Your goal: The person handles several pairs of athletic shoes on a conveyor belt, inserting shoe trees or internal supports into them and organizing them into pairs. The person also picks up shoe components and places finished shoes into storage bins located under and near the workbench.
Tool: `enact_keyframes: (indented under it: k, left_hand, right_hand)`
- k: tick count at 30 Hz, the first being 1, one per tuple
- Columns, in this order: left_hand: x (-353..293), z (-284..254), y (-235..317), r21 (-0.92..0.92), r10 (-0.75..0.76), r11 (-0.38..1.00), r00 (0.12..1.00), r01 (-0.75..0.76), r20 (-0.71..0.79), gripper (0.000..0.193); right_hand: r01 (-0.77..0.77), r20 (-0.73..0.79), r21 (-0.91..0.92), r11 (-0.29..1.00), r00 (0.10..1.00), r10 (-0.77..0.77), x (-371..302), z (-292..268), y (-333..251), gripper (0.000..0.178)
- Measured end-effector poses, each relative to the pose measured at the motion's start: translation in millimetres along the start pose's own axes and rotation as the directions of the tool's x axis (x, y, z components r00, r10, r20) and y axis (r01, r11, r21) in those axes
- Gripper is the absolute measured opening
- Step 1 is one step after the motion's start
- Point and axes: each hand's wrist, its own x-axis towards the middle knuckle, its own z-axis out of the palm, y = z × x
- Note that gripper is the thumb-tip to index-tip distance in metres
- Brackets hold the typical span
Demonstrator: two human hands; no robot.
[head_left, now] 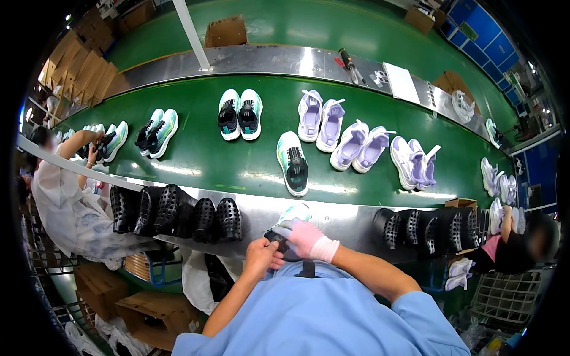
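Close to my body I hold a white and teal sneaker (296, 212) with a black collar. My bare left hand (264, 256) has its fingers closed on the black part, and my right hand (310, 240), in a pink and white glove, wraps over the sneaker's side. Both hands hide much of it. Just beyond, on the green surface, lies a single matching sneaker (292, 163). A matching pair (239, 114) stands farther off to the left. White and lavender sneakers (350, 145) stand in pairs to the right.
Black perforated foot-shaped forms (169, 210) line the metal ledge at left, with more forms (424, 228) at right. One co-worker (77, 196) handles sneakers at far left; another (510, 246) sits at far right. A screwdriver-like tool (350, 65) and white sheet (401, 83) lie on the far ledge.
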Motion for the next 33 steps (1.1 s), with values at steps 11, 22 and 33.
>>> enact_keyframes:
  k: [11,22,33]
  left_hand:
    - [13,-1,-23,-0.012,0.11,0.994,0.993,-0.11,0.033,0.022]
    - [11,11,-27,-0.026,0.149,0.989,0.988,-0.149,0.027,0.02]
    - [16,14,-27,-0.003,0.096,0.995,0.992,-0.096,0.079,0.024]
  right_hand:
    - [-0.113,-0.201,-0.012,0.993,0.974,0.109,-26,51,-3,0.059]
    - [-0.552,0.067,0.122,0.825,0.834,0.548,2,24,-21,0.034]
    - [-0.641,0.053,0.196,0.742,0.763,0.645,-4,11,-28,0.036]
